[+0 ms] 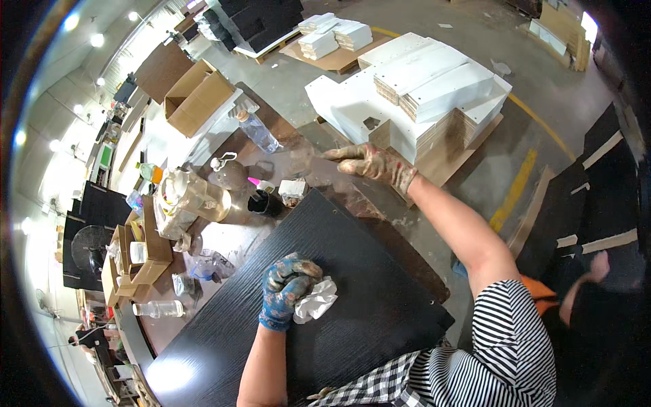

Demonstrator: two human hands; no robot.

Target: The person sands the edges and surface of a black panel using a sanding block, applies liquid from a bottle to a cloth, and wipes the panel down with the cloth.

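Black wood-grain panel (352, 298) lies flat on worktop (271, 129), centre frame. L hand (285, 288) grip closed on white rag (315, 300), pressed to panel. R hand (373, 163) at 12 o'clock, fingers open, empty, reaching twd small white block (293, 188). Wiping looks mid-way; no residue visible.

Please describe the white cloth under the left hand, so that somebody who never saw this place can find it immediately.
Find the big black board lying across the workbench, in front of the person. Near its middle the left hand, in a blue stained glove, presses on a crumpled white cloth. It is the only white, soft thing on the dark board; the bottles and boxes stand beyond the board's far edge.
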